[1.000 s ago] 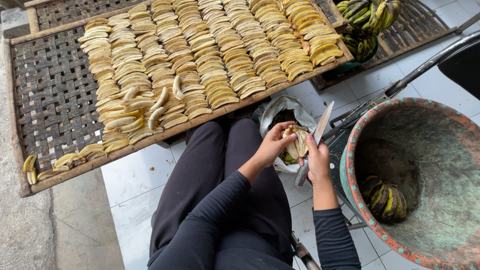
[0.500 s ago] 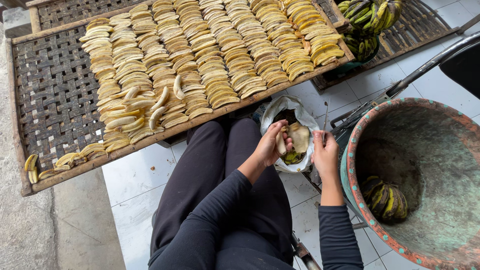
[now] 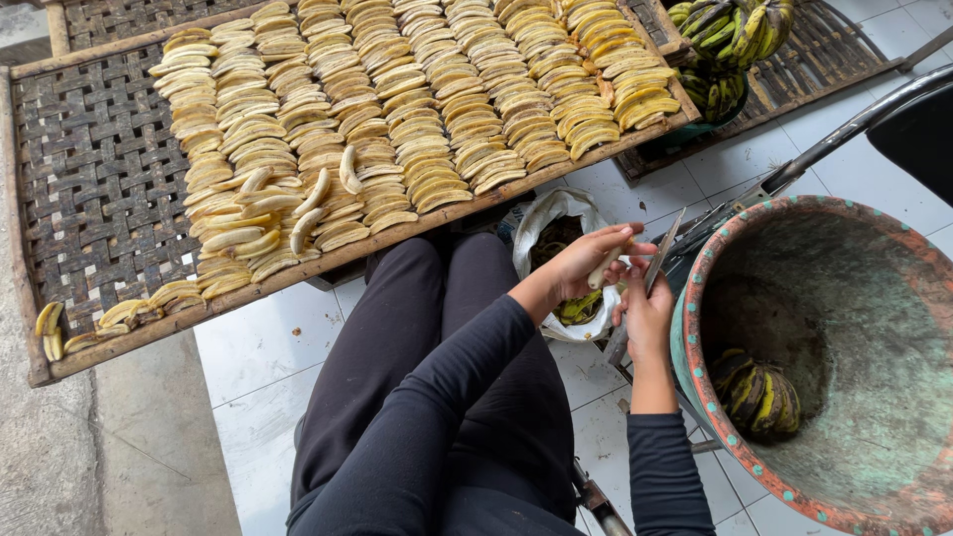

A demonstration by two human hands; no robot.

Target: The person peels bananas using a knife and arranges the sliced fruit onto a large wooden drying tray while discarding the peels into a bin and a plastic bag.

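Observation:
My left hand [image 3: 581,263] holds a peeled pale banana [image 3: 608,266] over a white plastic bag [image 3: 546,220] that has peels inside. My right hand [image 3: 647,316] grips a knife [image 3: 662,253], its blade upright and close beside the banana. Both hands are above the tiled floor, just right of my knees in dark trousers. In front of me a woven bamboo tray [image 3: 89,199] carries several rows of sliced banana pieces [image 3: 397,109], with a few loose whole peeled ones on top.
A large round clay-coloured basin [image 3: 844,357] at my right holds a bunch of green-yellow bananas [image 3: 759,392]. More unpeeled bananas [image 3: 725,30] lie on a second woven mat at top right. A metal bar [image 3: 844,134] crosses above the basin.
My left hand has lifted out of the bag with a peeled banana. The knife in my right hand swung from slanted to upright, close to the fruit.

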